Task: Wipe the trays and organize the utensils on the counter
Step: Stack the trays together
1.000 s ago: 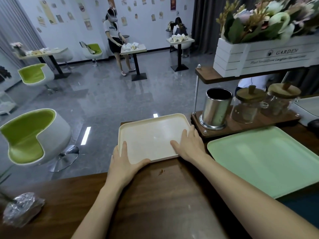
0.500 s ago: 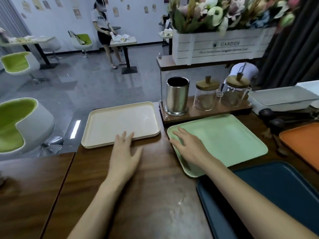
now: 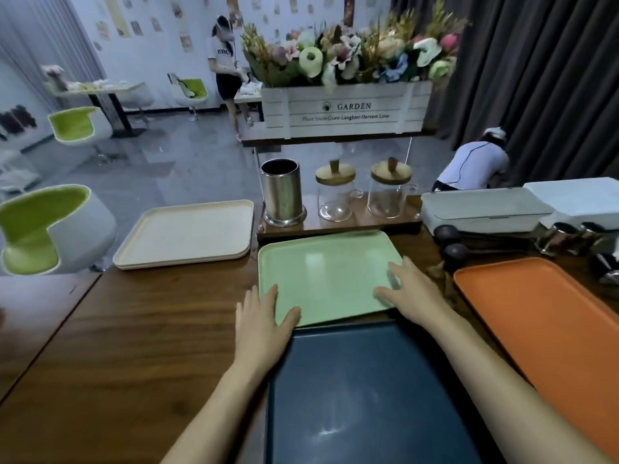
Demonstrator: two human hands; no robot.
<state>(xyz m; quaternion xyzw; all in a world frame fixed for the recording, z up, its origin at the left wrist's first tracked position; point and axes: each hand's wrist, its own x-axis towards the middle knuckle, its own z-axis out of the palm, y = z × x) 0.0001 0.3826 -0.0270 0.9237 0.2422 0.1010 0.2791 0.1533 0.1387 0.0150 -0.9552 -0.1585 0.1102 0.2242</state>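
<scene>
A pale green tray lies in the middle of the wooden counter. My left hand rests flat on its near left corner, thumb over the near rim. On its near right corner lies my right hand, fingers spread. A cream tray sits to the left, near the counter's far edge. A dark blue tray lies closest to me and an orange tray at the right. Dark spoons and steel utensils lie behind the orange tray.
A steel utensil holder and two lidded glass jars stand on a wooden shelf behind the green tray, under a white flower box. White boxes sit at the back right. Two people are in the room beyond.
Both hands left the cream tray and moved right onto the green tray's near corners. My view swung right, bringing the blue and orange trays into sight.
</scene>
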